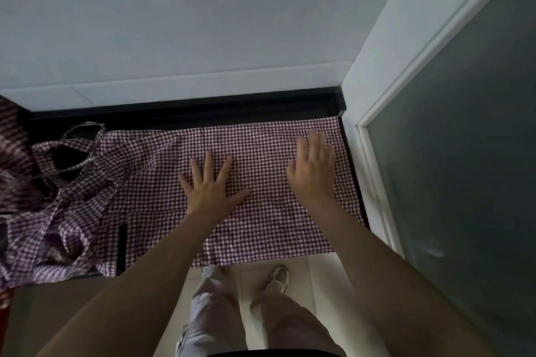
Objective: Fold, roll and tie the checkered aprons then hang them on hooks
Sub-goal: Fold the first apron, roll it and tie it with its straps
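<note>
Hands lie flat on checkered cloth. The left hand [212, 187] has its fingers straight and spread wide, palm down, pressing on the checkered apron [266, 200] near the middle of the laid-out part. The right hand [313, 169] is also palm down with its fingers straight and closer together, resting on the same cloth nearer the right edge; its fingertips are blurred. Neither hand grips anything. The two hands are apart, with a strip of cloth between them.

The apron is purple and white, spread smooth over a dark desk [188, 113] whose black back edge shows just beyond the cloth. Its near edge hangs over the front of the desk, above the person's legs and shoes [279, 277] on a pale tiled floor [322, 275]. Toward the left the same fabric turns rumpled, with straps [84, 139] looped and tangled over dark gaps. More checkered cloth [11, 136] lies heaped at the far left edge of the view; whether it belongs to this apron or another I cannot tell.

Behind the desk rises a pale wall [188, 23] with light tiles at its foot. At the right stands a white frame [385, 90] holding a dark frosted panel [470, 139], just beside the apron's right edge.
</note>
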The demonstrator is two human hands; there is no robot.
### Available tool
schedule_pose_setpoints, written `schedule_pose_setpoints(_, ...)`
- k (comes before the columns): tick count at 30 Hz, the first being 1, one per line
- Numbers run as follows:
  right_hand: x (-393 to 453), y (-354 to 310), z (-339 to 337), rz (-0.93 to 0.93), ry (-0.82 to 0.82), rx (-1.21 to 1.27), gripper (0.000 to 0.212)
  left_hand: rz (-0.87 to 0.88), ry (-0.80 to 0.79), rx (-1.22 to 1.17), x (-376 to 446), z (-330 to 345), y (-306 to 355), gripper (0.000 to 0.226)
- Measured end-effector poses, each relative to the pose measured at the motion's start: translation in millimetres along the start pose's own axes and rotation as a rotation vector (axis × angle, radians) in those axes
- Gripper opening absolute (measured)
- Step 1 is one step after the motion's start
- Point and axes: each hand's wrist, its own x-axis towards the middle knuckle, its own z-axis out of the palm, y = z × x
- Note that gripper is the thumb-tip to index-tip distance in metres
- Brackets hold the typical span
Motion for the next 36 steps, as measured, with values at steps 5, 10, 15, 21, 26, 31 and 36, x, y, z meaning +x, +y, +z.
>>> schedule_pose_setpoints(5,-20.8,-10.5,30.7,-0.210,-0.293,0.027,0.062,-0.009,0.013,0.053,4.2,10.4,1.7,0.095)
schedule_pose_setpoints(10,-15.3,26.8,30.0,-0.003,-0.288,-0.052,0.066,0.017,0.018,0.050,4.8,12.3,0.4,0.096)
schedule_pose_setpoints(15,-2.4,20.1,17.8,0.129,-0.282,-0.032,0.062,0.023,-0.041,0.064,6.2,5.0,1.7,0.096)
schedule_pose_setpoints(21,-1.0,-61.4,9.0,-0.094,-0.303,0.013,0.060,0.100,0.028,-0.138,8.1,-44.2,-14.7,0.065)
schedule_pose_setpoints(26,-5.3,-145.3,9.9,-0.296,-0.359,0.032,0.061,0.039,0.408,-0.129,3.4,-77.7,-106.5,0.025)
schedule_pose_setpoints(31,-5.9,-211.0,20.1,-0.267,-0.406,0.030,0.062,-0.197,0.165,-0.054,1.0,-99.7,-213.9,0.052)
schedule_pose_setpoints(36,-6.6,-235.0,23.0,-0.066,-0.391,-0.065,0.051,-0.202,-0.168,-0.156,6.0,-103.7,-285.0,0.052)
